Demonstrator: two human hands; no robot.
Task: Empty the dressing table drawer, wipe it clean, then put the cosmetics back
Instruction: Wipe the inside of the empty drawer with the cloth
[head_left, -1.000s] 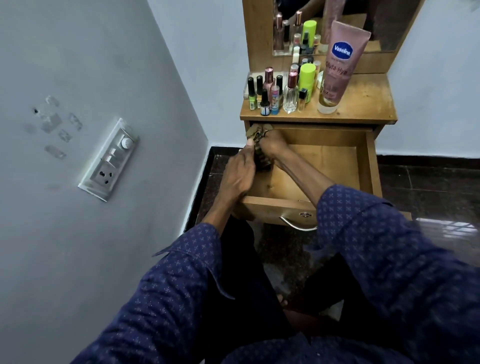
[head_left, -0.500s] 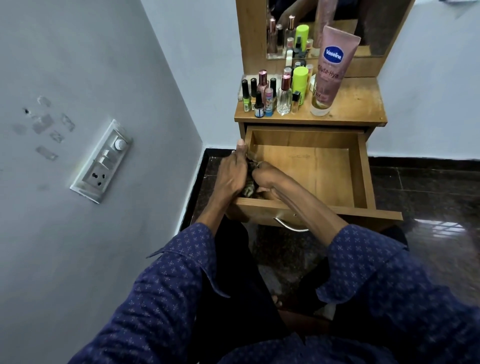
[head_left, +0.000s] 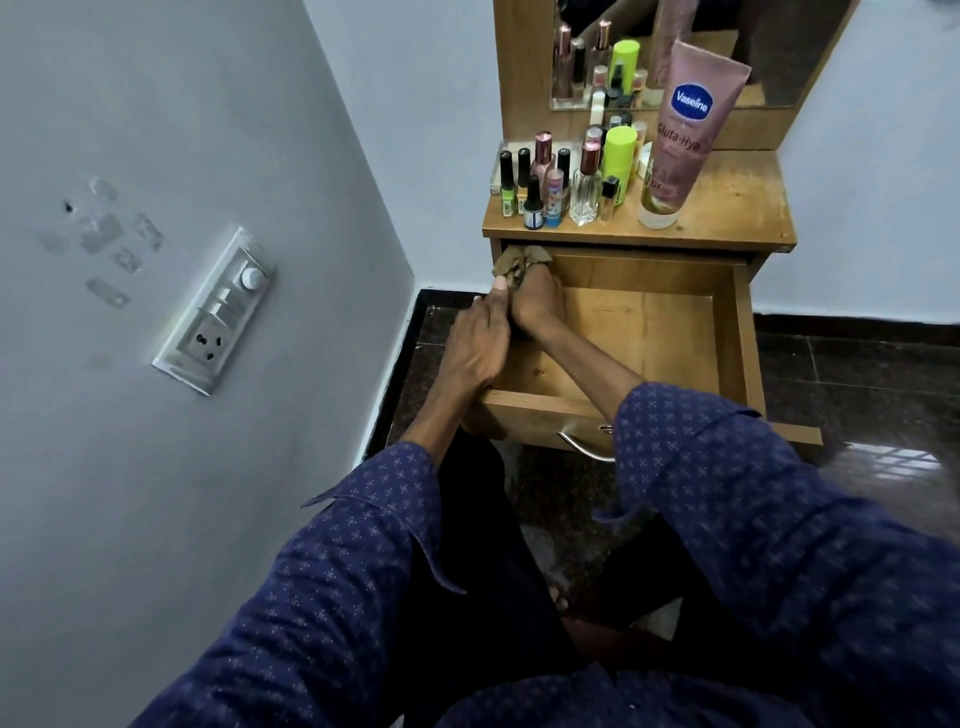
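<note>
Wiping the far-left corner of the open drawer

At 9 o'clock: grey wall with a switch panel (head_left: 215, 312). Near centre: left hand (head_left: 475, 345) resting on the drawer (head_left: 727, 332) side wall, fingers together, gripping nothing visible. Just beside it, right hand (head_left: 535, 301) with fingers clamped on a brown cloth (head_left: 519, 261), pressed into the far-left corner. Cloth probably soft, light, easy to bunch; best held as a wad in the palm. Drawer wood smooth, stiff, empty. At 12 o'clock: cosmetics (head_left: 566, 182) standing on the table top (head_left: 737, 208), probably fragile glass, easy to tip. At 3 o'clock: dark glossy floor (head_left: 857, 374).
</note>
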